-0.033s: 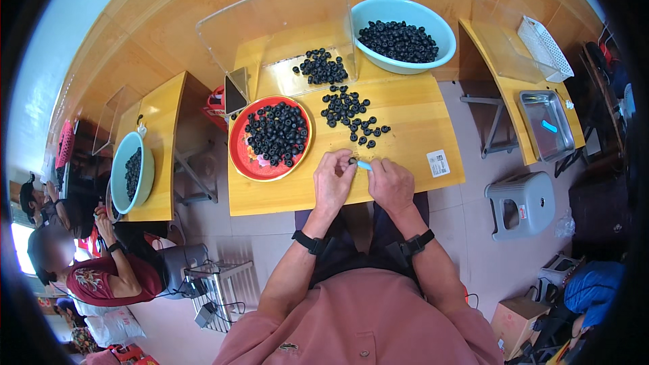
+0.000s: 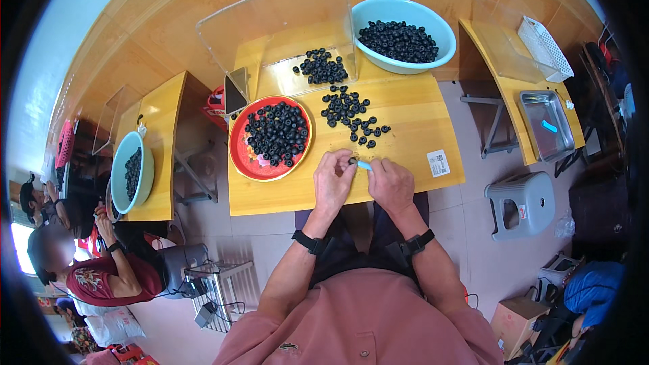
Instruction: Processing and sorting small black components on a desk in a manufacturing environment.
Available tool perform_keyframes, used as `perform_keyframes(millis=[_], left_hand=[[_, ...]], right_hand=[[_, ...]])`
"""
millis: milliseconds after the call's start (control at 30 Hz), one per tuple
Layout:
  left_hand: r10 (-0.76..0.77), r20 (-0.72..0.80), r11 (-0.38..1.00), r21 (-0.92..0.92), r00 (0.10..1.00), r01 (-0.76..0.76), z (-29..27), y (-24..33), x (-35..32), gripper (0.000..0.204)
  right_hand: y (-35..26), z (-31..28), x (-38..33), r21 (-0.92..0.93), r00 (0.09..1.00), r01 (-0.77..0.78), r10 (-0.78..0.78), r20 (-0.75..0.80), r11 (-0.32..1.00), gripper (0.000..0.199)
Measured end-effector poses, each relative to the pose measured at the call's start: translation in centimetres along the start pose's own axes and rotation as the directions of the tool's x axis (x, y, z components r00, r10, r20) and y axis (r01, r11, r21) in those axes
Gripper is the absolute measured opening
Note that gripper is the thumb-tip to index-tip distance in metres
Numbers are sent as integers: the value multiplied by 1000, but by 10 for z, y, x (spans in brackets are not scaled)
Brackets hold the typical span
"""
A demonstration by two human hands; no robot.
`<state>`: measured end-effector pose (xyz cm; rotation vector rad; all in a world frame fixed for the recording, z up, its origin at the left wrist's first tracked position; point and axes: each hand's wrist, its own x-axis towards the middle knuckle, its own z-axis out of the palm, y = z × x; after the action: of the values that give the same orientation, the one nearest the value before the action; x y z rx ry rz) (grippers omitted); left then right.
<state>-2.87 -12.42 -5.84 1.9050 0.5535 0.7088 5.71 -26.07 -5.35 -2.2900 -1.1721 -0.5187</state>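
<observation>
Near the front edge of the yellow wooden table, my left hand pinches a small black round part between thumb and fingertips. My right hand is closed around a light blue tool handle, whose tip meets that part. The tip itself is too small to make out. Just beyond my hands lies a loose scatter of similar black parts, some showing a hole. To the left, a red round tray with a yellow rim holds a heap of them.
A light blue basin full of black parts stands at the table's far right corner. Behind a clear plastic screen lies another pile. A white label is on the right side. On the left, a co-worker sits beside another table.
</observation>
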Motion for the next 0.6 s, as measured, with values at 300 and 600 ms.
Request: perform_keyframes(millis=[300, 600], left_hand=[[-84, 35, 991, -103, 996, 87, 2, -4, -1, 31], [-64, -2, 992, -112, 998, 63, -5, 2, -1, 26]], right_hand=[[1, 1, 1, 2, 1000, -16, 16, 10, 1000, 14], [-2, 1, 5, -46, 995, -95, 96, 14, 994, 15]])
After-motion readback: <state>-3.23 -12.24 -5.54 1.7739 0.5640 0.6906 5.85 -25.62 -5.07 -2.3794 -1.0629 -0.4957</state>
